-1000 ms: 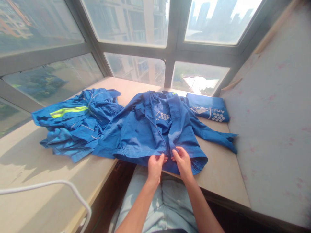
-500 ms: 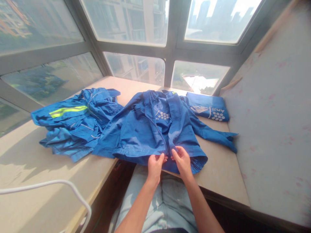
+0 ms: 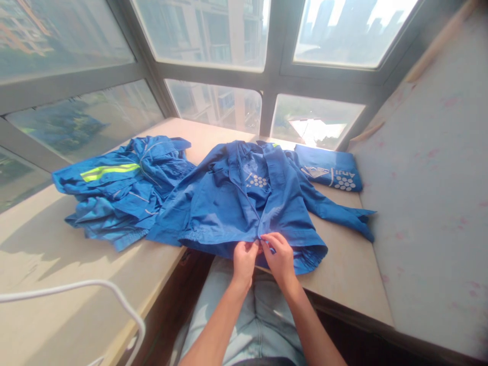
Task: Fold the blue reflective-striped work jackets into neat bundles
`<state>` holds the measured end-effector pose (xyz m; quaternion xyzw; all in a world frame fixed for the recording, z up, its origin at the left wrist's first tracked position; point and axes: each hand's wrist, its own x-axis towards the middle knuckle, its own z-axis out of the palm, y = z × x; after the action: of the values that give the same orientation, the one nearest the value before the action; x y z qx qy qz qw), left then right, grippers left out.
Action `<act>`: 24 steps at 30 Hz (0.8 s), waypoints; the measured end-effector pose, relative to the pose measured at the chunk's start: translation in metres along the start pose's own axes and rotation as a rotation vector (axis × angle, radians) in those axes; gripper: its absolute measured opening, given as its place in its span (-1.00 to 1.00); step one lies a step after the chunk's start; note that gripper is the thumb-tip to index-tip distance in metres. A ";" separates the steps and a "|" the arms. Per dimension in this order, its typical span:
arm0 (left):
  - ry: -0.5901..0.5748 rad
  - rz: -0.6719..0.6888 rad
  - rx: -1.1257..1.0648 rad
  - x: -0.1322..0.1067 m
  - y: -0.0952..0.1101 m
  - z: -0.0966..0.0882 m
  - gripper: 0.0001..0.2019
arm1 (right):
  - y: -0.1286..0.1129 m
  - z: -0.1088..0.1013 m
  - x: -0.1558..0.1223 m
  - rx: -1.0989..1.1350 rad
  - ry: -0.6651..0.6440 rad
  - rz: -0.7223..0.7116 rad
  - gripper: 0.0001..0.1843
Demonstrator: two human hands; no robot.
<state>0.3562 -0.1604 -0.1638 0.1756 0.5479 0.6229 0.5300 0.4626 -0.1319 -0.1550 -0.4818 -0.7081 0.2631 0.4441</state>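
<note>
A blue jacket (image 3: 213,203) lies spread on the wooden ledge, its front facing up and its hem hanging at the near edge. My left hand (image 3: 244,262) pinches the bottom corner of one front edge. Right beside it, my right hand (image 3: 280,256) pinches the lower corner of the other front edge. Both front edges meet at the hem between my fingertips; higher up the front gapes and shows white print on the inside back. Whatever small fastener lies between the fingers is hidden.
A crumpled blue garment (image 3: 114,188) with a yellow reflective stripe lies on the left. Folded blue cloth with white lettering (image 3: 330,170) rests at the back right. A white cable (image 3: 76,290) loops over the near left ledge (image 3: 34,335). Windows and a wall (image 3: 430,213) bound the ledge.
My right hand has moved left, bringing its front edge of the jacket against the one in my left hand. The gap at the hem has closed.
</note>
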 end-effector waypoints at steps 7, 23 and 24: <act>0.020 0.028 0.012 0.000 -0.004 -0.001 -0.64 | -0.001 0.006 -0.006 -0.164 0.106 -0.141 -0.77; -0.053 0.039 0.099 -0.004 0.003 -0.001 -0.70 | 0.002 0.002 0.001 0.211 -0.033 0.411 -0.75; -0.060 0.035 0.099 -0.003 0.003 -0.001 -0.69 | 0.002 0.003 0.001 0.216 -0.029 0.427 -0.75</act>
<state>0.3552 -0.1634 -0.1608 0.2298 0.5589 0.5988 0.5256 0.4609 -0.1300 -0.1576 -0.5666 -0.5643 0.4320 0.4171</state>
